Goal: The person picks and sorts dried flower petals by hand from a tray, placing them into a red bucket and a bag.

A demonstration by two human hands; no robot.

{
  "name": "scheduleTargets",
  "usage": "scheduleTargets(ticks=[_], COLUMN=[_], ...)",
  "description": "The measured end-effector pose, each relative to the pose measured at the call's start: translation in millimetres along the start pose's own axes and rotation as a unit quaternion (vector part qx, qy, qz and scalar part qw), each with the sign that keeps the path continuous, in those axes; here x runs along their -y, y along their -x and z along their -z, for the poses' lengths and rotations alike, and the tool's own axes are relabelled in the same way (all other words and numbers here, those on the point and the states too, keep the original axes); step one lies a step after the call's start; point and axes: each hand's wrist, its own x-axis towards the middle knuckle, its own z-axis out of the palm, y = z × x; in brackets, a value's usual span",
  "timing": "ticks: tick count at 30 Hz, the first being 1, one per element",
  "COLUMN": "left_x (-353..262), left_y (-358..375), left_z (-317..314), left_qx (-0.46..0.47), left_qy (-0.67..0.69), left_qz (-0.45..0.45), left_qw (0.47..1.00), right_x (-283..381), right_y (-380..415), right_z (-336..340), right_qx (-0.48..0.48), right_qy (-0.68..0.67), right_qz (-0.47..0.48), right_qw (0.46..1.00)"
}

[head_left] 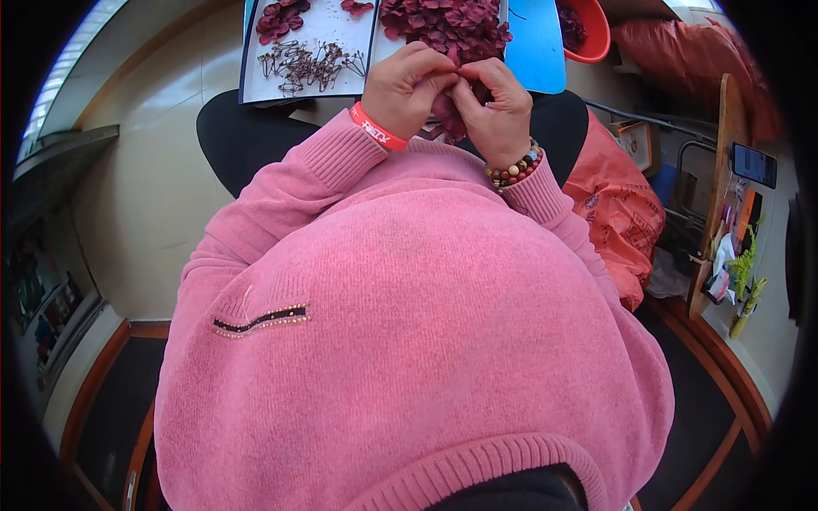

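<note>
My left hand [407, 89], with a red wristband, is closed in a pinch at the tray's front edge. Close against it is my right hand [494, 111], wearing a beaded bracelet, its thumb and forefinger also pressed together. Between them is a dark red artificial flower [446, 111], partly hidden by the fingers. Just beyond my hands lies a heap of dark red artificial petals [443, 32] in the white tray [331, 21]. In the tray's left part are several bare brown stems [311, 66] and a smaller bunch of petals [281, 19].
A blue board [537, 51] lies right of the tray, beside a red bowl [588, 34] holding dark petals. Red bags [618, 204] stand at my right. Further right, a phone [754, 164] and green plant stalks [745, 272] are near a wooden edge.
</note>
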Motion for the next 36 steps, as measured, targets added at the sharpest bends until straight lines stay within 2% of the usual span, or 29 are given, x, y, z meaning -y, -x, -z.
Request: scheduleTargets(ticks=[6, 9, 11, 15, 16, 19, 22, 25, 31, 36], left_x=[-12, -16, -16, -15, -15, -18, -18, -21, -23, -22], left_y=[-7, -6, -7, -4, -3, -8, -8, -4, -4, -5], left_z=[13, 13, 13, 9, 8, 9, 10, 13, 15, 18], left_qx=[0.022, 0.036, 0.031, 0.002, -0.006, -0.030, -0.042, -0.029, -0.028, -0.031], left_qy=[-0.084, -0.090, -0.095, -0.102, -0.103, -0.148, -0.177, -0.195, -0.206, -0.200], left_qz=[-0.240, -0.252, -0.263, -0.249, -0.238, -0.303, -0.311, -0.277, -0.253, -0.247], left_qw=[0.967, 0.963, 0.960, 0.963, 0.966, 0.941, 0.933, 0.940, 0.945, 0.948], right_x=[14, 19, 25, 18, 16, 2, 10, -1, 2, 10], right_y=[-1, 4, 5, 0, 0, 0, -2, 0, 0, -3], right_z=[6, 8, 10, 13, 13, 12, 8, 9, 10, 10], right_qx=[-0.049, -0.039, -0.031, 0.030, 0.044, 0.092, 0.045, 0.090, 0.100, 0.079], right_qy=[-0.071, -0.113, -0.193, -0.368, -0.445, -0.629, -0.610, -0.628, -0.636, -0.565], right_qz=[0.025, -0.054, -0.150, -0.282, -0.292, -0.307, -0.357, -0.337, -0.339, -0.350], right_qw=[0.996, 0.991, 0.969, 0.886, 0.845, 0.709, 0.706, 0.696, 0.686, 0.743])
